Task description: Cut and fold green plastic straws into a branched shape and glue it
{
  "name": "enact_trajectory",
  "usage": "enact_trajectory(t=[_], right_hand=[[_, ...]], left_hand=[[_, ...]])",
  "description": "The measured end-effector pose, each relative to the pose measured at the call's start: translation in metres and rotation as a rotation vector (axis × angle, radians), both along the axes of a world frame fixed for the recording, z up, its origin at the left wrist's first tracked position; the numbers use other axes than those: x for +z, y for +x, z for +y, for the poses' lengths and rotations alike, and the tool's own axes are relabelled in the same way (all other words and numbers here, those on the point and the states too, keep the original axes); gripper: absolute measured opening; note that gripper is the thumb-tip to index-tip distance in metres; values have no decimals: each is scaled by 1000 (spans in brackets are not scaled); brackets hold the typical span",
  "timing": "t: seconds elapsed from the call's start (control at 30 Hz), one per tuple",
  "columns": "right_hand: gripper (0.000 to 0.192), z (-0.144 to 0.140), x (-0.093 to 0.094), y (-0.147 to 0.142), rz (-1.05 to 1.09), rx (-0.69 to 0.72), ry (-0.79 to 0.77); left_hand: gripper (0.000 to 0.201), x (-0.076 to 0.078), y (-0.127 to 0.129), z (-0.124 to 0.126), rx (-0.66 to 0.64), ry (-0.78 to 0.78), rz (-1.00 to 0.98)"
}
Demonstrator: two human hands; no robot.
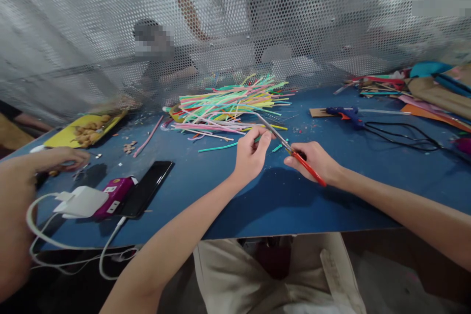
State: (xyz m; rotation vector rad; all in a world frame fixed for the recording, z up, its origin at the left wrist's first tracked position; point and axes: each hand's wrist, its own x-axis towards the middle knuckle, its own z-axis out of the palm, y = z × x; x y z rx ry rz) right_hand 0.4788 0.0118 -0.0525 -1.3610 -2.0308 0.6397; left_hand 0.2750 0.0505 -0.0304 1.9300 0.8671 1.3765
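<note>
My right hand (312, 159) is closed around the red handles of a pair of scissors (305, 167), whose metal blades point up and to the left. My left hand (251, 154) is closed in a pinch right beside the blades; what sits between its fingertips is too small to make out. Just beyond the blades lies a large heap of pastel pipe cleaners (231, 103), green, pink, yellow and white. A teal pipe cleaner (218, 148) lies loose left of my left hand. Short green pieces (278, 147) show between my hands.
A glue gun (348, 114) with its black cord lies at right. On the left are a black phone (149, 189), a purple power adapter (116, 196), a white charger (86, 201) with cables, and a yellow tray (66, 132). Another person's hand (64, 159) reaches in. Perforated metal mesh (228, 14) stands behind.
</note>
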Motion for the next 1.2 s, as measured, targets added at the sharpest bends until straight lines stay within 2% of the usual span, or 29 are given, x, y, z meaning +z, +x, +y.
enact_trajectory(t=[0.23,0.37,0.53,0.63,0.67,0.73,0.83,0.93,1.07,1.2], right_hand=[[41,22,-1,13,-16,-130,60],[41,39,-11,32,-90,-293,54],[78,65,-35,61,-158,-444,59],[89,78,-40,78,-219,-483,117],[86,81,-39,82,-230,-476,163],[67,82,-33,84,-168,-418,232],[40,74,-21,72,57,-236,215],[35,60,-14,47,187,-59,146],[32,49,-17,23,342,31,94],[28,49,-21,22,449,81,72]], left_hand=[[35,-13,2,15,-41,-120,-14],[37,-20,4,20,-99,-182,-5],[36,-25,4,25,-107,-243,-46],[37,-25,2,29,-82,-252,-22],[38,-24,2,30,-82,-261,-6],[40,-25,1,32,-100,-296,42],[39,-27,4,32,-163,-348,138],[36,-31,8,30,-255,-341,217],[34,-32,11,25,-331,-296,245],[33,-29,13,21,-337,-269,290]])
